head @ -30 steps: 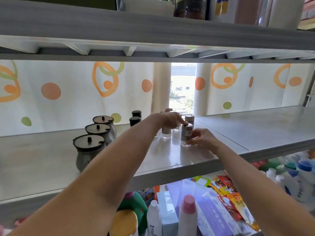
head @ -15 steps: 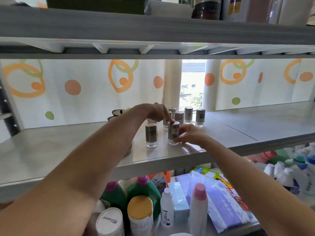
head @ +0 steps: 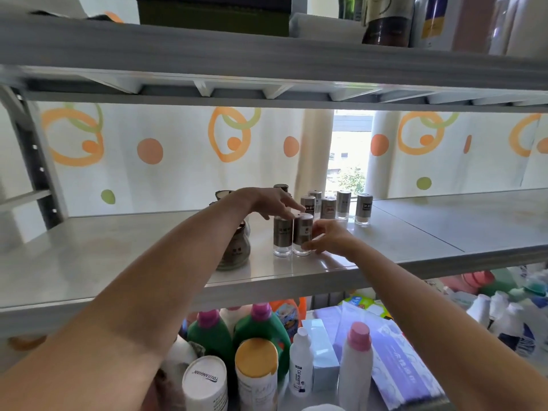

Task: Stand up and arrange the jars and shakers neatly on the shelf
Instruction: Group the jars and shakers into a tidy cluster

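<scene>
two hands at a pair of shakers on the middle shelf

i see a grey shelf [head: 118, 262] at chest height, with both bare arms reaching in from below. near its front edge two shakers stand upright, touching side by side: the left shaker [head: 282, 236] and the right shaker [head: 302, 234]. each has a silver band with a dark label and a clear glass base; i cannot tell what, if anything, is inside.

the right hand [head: 327, 239] is curled around the right shaker's lower side, fingers closed on it. the left hand [head: 271, 203] hovers above the pair with fingers spread loosely, fingertips at the shakers' tops; i cannot tell whether it grips either one.

behind them, a row of similar shakers [head: 338, 206] stands upright toward the back. to the left, a round-bellied jar [head: 235, 250] sits partly hidden by the left forearm, with more lidded jars behind it.

on the level below are a green bottle [head: 261, 327] with a pink cap, a white bottle [head: 355, 366] with a pink cap, and a yellow-lidded canister [head: 256, 378], all capped.
</scene>
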The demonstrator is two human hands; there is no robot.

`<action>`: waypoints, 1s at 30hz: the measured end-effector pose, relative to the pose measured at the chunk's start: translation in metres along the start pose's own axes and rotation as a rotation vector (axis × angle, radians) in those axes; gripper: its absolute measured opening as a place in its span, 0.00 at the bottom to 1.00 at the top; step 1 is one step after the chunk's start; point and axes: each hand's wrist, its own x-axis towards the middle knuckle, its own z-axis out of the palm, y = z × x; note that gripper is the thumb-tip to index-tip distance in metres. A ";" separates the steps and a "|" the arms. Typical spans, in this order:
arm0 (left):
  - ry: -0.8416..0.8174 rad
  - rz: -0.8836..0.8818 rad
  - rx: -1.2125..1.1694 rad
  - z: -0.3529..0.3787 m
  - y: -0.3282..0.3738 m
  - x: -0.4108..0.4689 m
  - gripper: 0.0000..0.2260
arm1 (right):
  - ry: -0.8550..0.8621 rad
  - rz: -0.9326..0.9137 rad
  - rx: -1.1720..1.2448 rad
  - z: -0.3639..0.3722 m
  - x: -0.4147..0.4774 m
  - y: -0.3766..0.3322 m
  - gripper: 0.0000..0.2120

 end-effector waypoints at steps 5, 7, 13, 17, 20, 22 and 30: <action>0.014 0.005 0.007 0.005 -0.001 -0.003 0.26 | 0.022 -0.001 -0.006 0.003 0.001 0.000 0.12; 0.036 0.019 0.007 0.006 -0.001 -0.004 0.26 | 0.023 0.003 -0.003 0.004 0.001 -0.001 0.12; 0.071 0.041 0.032 0.004 -0.006 -0.004 0.25 | 0.015 0.015 0.006 0.008 0.002 -0.003 0.10; 0.087 0.050 0.034 0.005 -0.009 0.000 0.25 | 0.023 0.030 0.031 0.009 0.001 -0.003 0.12; 0.094 0.053 0.015 0.006 -0.010 0.003 0.25 | 0.004 0.031 0.041 0.007 -0.002 -0.001 0.14; 0.094 0.054 0.017 0.006 -0.012 0.005 0.25 | -0.003 0.031 0.051 0.003 -0.003 0.002 0.16; 0.216 0.102 -0.102 -0.004 -0.014 0.024 0.21 | 0.200 0.132 0.092 -0.025 -0.001 0.034 0.23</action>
